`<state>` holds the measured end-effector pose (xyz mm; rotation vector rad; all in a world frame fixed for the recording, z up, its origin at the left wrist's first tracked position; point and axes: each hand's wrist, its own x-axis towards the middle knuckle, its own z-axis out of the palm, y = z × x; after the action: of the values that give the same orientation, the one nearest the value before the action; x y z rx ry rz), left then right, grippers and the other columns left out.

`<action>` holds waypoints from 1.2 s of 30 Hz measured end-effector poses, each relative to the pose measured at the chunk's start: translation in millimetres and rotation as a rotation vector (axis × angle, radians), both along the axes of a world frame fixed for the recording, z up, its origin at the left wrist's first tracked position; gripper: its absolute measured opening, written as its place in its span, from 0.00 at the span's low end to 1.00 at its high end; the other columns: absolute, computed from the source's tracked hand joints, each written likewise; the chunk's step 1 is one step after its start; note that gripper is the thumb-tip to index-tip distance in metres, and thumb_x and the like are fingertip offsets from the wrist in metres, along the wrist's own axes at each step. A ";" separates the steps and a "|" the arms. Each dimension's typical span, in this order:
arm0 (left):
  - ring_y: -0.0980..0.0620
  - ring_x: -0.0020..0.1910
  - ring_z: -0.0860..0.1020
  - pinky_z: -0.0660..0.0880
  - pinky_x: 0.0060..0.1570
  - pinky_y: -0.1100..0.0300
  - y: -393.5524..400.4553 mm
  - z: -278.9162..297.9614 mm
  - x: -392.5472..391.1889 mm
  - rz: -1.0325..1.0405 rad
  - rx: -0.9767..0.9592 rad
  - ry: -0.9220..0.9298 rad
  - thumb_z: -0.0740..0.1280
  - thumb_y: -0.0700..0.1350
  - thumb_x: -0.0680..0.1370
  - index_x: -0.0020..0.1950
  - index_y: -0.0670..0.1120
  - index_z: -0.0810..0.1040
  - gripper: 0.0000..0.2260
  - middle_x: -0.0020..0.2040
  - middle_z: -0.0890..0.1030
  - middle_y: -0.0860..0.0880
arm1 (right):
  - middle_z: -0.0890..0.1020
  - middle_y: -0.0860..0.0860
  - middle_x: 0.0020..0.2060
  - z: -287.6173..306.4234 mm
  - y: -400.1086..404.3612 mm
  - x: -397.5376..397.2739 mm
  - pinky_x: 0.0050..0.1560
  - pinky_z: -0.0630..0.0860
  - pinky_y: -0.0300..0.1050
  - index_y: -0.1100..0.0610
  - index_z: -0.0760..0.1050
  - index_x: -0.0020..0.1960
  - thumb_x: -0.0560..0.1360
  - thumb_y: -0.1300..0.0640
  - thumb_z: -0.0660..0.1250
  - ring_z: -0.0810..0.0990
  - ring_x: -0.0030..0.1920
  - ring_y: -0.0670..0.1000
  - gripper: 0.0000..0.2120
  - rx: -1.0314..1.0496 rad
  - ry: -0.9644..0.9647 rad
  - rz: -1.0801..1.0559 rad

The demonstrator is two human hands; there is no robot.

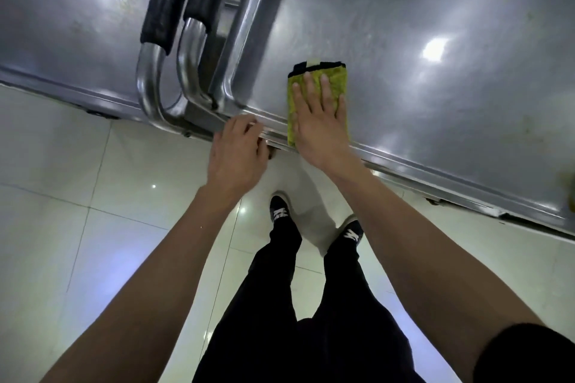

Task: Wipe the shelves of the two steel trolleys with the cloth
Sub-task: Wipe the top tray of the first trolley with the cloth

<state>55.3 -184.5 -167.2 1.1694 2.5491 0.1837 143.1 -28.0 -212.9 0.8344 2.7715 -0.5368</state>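
Fingers of the left hand curl over the right trolley's near rim. Just beyond, the right hand presses flat on the folded cloth, its long axis pointing away across the top shelf, unwiped steel lying farther right.

Floor: under me lie large pale glossy tiles, cream with a faint green cast, and thin dark grout lines run between them.
Floor sheen: the tiles mirror small bright spots of the lamps overhead; one sits left of my legs, another just ahead of my shoe.
Shadow: a soft grey shadow falls on the tile between my feet.
Light: white, from above, in scattered points; a bluish wash tints the tiles near my knees.
Walls, windows: outside my view.
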 end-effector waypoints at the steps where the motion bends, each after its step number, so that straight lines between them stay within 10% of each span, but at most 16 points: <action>1: 0.46 0.67 0.71 0.73 0.60 0.45 -7.5 -2.3 -7.2 -0.009 -0.002 -0.007 0.62 0.45 0.81 0.64 0.44 0.78 0.14 0.68 0.73 0.47 | 0.44 0.52 0.82 0.4 -5.8 -14.3 0.77 0.45 0.68 0.53 0.46 0.82 0.83 0.52 0.54 0.39 0.81 0.59 0.31 -0.001 0.005 0.029; 15: 0.43 0.58 0.76 0.76 0.54 0.46 -14.9 -7.0 -39.1 -0.086 0.167 -0.017 0.64 0.41 0.79 0.57 0.41 0.82 0.10 0.56 0.80 0.44 | 0.46 0.50 0.82 2.7 -9.3 -45.3 0.78 0.45 0.64 0.50 0.47 0.83 0.83 0.49 0.52 0.40 0.81 0.56 0.30 -0.009 0.049 0.049; 36: 0.42 0.78 0.56 0.63 0.68 0.35 215.2 -5.0 120.7 -0.312 -0.154 0.032 0.58 0.53 0.82 0.75 0.47 0.65 0.22 0.78 0.61 0.43 | 0.47 0.49 0.82 7.5 176.6 173.2 0.78 0.48 0.63 0.49 0.49 0.82 0.84 0.51 0.49 0.42 0.81 0.55 0.27 0.010 0.072 -0.277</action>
<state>176.1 30.7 -172.2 1.4937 2.3186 -0.1042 316.2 148.6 -205.4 1.2351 2.7400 -0.6095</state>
